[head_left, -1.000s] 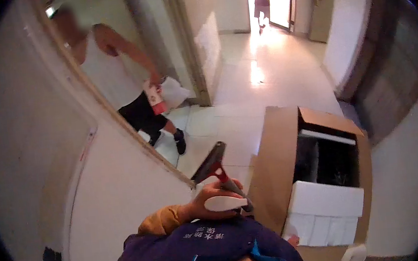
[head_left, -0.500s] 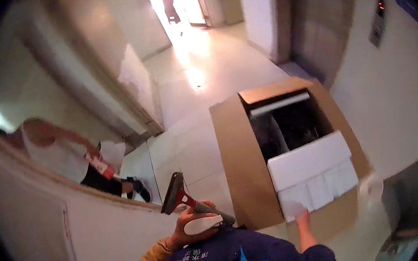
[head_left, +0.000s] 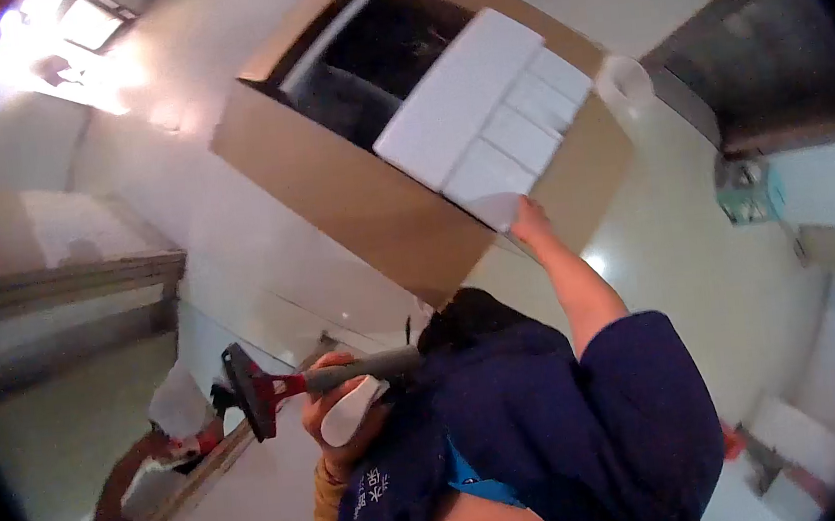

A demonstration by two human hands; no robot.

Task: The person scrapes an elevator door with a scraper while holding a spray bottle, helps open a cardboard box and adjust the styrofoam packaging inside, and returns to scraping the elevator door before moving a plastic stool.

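My left hand (head_left: 336, 409) is closed around the grey handle of a squeegee (head_left: 264, 388) with a red neck and dark blade. A smooth white rounded object (head_left: 352, 412) sits in the same hand; its kind is unclear. My right arm reaches forward, and my right hand (head_left: 531, 221) is closed at the near corner of a white foam block (head_left: 468, 105). That block lies over the near part of an open cardboard box (head_left: 331, 193), whose flaps are spread outward. Dark contents show inside, not clear enough to name. My fingertips are partly hidden at the foam.
At lower left, a mirror-like opening or doorway shows another person's arm (head_left: 114, 501) beside a white bag (head_left: 180, 399). A white roll-like object (head_left: 625, 83) stands beyond the box. A greenish container (head_left: 747, 189) is at right. Bright light enters at upper left.
The view has swung clockwise, so the box now appears higher and farther left. My right arm is stretched out more, still at the foam. My left hand still grips the squeegee.
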